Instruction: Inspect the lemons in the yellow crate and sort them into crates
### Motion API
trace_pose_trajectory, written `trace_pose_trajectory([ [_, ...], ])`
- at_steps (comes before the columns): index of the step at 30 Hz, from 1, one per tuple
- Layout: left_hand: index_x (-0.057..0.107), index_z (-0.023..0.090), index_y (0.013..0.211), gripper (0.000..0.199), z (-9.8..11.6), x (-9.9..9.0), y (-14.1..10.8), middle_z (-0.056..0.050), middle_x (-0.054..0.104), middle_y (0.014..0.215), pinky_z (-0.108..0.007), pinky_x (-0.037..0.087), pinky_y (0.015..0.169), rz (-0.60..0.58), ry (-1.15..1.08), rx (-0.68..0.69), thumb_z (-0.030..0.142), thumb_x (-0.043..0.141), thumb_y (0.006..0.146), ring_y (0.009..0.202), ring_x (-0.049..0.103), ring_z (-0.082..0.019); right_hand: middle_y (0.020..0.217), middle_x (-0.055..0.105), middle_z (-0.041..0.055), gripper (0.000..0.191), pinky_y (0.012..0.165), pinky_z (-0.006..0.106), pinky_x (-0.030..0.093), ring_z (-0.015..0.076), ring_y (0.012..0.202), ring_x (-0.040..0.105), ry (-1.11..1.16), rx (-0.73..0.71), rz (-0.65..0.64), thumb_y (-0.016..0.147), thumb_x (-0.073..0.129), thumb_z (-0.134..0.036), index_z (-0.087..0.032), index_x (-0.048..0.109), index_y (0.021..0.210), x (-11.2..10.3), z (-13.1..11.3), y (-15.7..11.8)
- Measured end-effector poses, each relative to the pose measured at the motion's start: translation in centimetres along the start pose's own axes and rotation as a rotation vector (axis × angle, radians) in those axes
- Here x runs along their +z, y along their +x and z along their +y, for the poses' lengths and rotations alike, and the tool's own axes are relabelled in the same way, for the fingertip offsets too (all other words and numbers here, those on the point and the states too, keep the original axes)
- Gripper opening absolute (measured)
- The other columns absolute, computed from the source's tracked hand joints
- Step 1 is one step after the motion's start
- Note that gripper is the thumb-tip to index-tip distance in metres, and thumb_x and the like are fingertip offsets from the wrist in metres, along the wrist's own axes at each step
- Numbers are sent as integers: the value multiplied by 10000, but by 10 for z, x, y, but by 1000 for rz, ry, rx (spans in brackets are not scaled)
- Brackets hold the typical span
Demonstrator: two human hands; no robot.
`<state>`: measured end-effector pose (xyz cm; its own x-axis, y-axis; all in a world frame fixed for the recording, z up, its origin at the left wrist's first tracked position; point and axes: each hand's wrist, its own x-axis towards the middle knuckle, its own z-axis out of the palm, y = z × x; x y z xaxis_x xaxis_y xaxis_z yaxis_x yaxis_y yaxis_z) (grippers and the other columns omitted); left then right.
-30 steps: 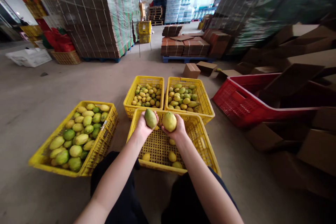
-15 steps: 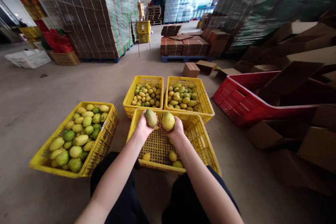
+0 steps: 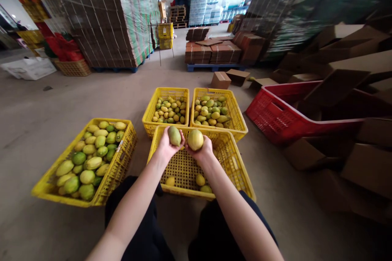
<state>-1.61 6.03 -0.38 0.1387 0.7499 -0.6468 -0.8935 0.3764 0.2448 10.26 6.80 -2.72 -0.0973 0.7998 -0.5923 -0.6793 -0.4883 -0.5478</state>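
Note:
Over the front yellow crate (image 3: 244, 171), my left hand (image 3: 165, 145) is closed round a greenish, oval lemon (image 3: 174, 136). My right hand (image 3: 206, 149), close beside it, grips a rounder, yellow lemon (image 3: 195, 140). Both fruits face up at me, and the fingers underneath are partly hidden. On the perforated floor of that crate lie a few loose lemons, among them a yellow lemon (image 3: 200, 180) near the front edge. My right arm hides part of the inside.
To the left stands a yellow crate (image 3: 130, 147) piled with green and yellow lemons. Two more yellow crates (image 3: 148, 124) (image 3: 239, 124) with lemons adjoin the front crate's far side. At right are a red crate (image 3: 269, 110) and discarded cardboard boxes (image 3: 306, 155). Wrapped pallet stacks (image 3: 98, 20) rise behind.
The greenish lemon in my left hand has turned slightly, its tip now pointing more downward. Both hands keep their hold, and the whole view has shifted a little.

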Motion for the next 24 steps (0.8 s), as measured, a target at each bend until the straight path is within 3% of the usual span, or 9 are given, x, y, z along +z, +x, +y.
trace_pose_trajectory([
  [3, 571, 132, 800, 258, -2, -2, 5, -43, 602, 663, -239, 531, 480, -25, -15, -23, 251, 375, 918, 560, 597, -125, 569, 562, 12, 215, 492, 320, 481, 194, 556, 575, 61, 93, 88, 856, 301, -318, -234, 482, 775, 5, -2, -7],
  [9, 590, 167, 793, 188, 1, -2, -2, -16, 623, 666, -256, 565, 558, -29, -6, 96, 330, 525, 860, 572, 605, -127, 569, 561, -12, 147, 485, 300, 482, 170, 522, 554, 81, 101, 210, 863, 381, -280, -238, 492, 776, 6, -2, -9],
  [11, 588, 177, 768, 199, 2, -2, -5, -14, 615, 655, -243, 560, 563, -15, -20, 96, 311, 490, 878, 561, 598, -116, 571, 559, -18, 133, 484, 291, 483, 163, 517, 550, 82, 93, 225, 862, 393, -276, -242, 488, 776, 5, -1, -8],
  [16, 582, 136, 777, 282, 3, -2, -4, -35, 597, 650, -265, 552, 530, -2, -30, 27, 219, 347, 909, 579, 615, -134, 588, 574, 10, 187, 503, 313, 498, 187, 579, 592, 94, 110, 201, 868, 356, -292, -221, 500, 773, 6, 0, -8],
  [20, 565, 143, 768, 255, 3, -2, 0, -25, 559, 647, -266, 536, 482, 36, 7, 40, 356, 467, 868, 565, 582, -139, 617, 595, 33, 230, 488, 299, 489, 191, 600, 599, 109, 129, 157, 874, 335, -303, -200, 520, 782, 7, 2, -7],
  [24, 523, 159, 757, 146, 3, 0, -3, 4, 536, 658, -218, 523, 482, 77, -43, 116, 267, 615, 795, 557, 550, -105, 588, 592, 16, 174, 452, 244, 458, 163, 558, 569, 119, 105, 118, 851, 403, -299, -203, 523, 768, 8, 2, -7],
])
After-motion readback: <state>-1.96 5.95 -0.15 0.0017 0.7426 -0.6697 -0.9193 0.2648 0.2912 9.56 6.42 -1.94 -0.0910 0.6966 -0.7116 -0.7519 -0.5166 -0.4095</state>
